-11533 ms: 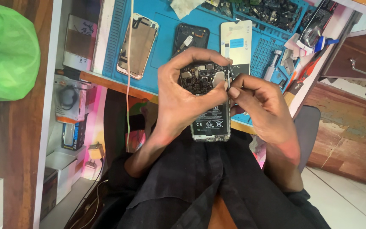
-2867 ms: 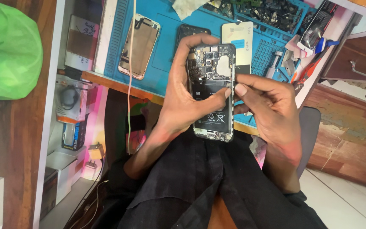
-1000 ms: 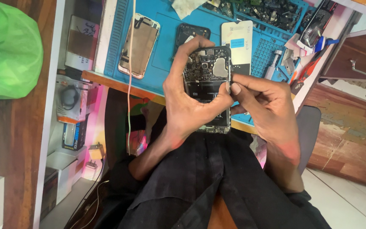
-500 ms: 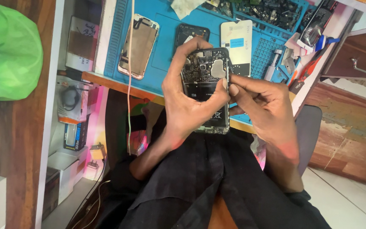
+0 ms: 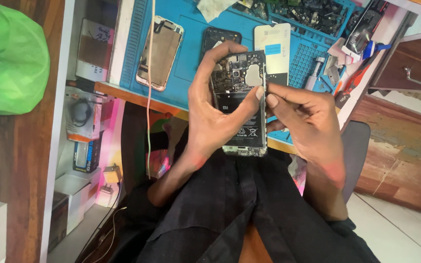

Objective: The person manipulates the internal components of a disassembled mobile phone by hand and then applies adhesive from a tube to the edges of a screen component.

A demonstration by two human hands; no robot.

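Observation:
My left hand (image 5: 215, 117) grips an opened smartphone (image 5: 242, 104) with its back cover off, showing the black battery and circuit board. The phone is held upright over my lap, just before the blue work mat (image 5: 191, 53). My right hand (image 5: 305, 122) pinches the phone's right edge near the top, thumb and forefinger pressed against the frame beside the board's metal shield. My left thumb also rests on that edge.
On the mat lie a phone frame with a copper-coloured inside (image 5: 161, 52), a dark phone part (image 5: 220, 39), a white phone (image 5: 273, 46) and small tools (image 5: 317, 73). A parts pile (image 5: 308, 12) sits at the back. A green bag (image 5: 8, 58) lies left; boxes fill the shelf below.
The phone has been tilted and shifted slightly in my left hand. My right hand's fingers have moved from the upper board area to pinch the phone's right edge.

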